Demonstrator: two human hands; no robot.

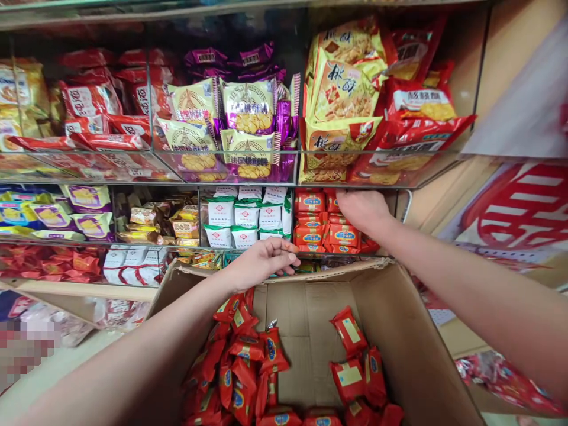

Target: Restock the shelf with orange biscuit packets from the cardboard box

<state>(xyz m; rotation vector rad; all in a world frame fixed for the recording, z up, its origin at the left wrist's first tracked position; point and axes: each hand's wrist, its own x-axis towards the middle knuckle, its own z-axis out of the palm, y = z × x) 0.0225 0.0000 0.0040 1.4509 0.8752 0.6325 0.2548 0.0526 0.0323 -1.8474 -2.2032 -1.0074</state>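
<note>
Shelf packets: I see small, pillow-shaped red wrappers with blue-and-gold labels (309, 202) stacked in the lower compartment, labels outward, probably so they read from the front.
Cardboard box: the open-topped brown carton (375, 319) sits close against the shelving, right below that compartment; I judge the closeness keeps box and shelf within one short reach.
Boxed packets: loose red wrappers of the same look (248, 348) lie jumbled at every angle, heaped on the left, fewer on the right, with bare cardboard between.
Right hand: I have the right hand (361, 210) in at the compartment's top, arm stretched from the right, wrist bent, back of the hand up. Its fingers are hidden behind the stack, so I cannot tell whether they grip anything.
Left hand: I have the left hand (265, 259) above the carton's far rim, forearm crossing the box, fingers loosely curled, thumb a little apart, nothing visibly clasped.
Neighbours: white packets with green edges (246, 216) fill the adjoining compartment, in rows.
</note>
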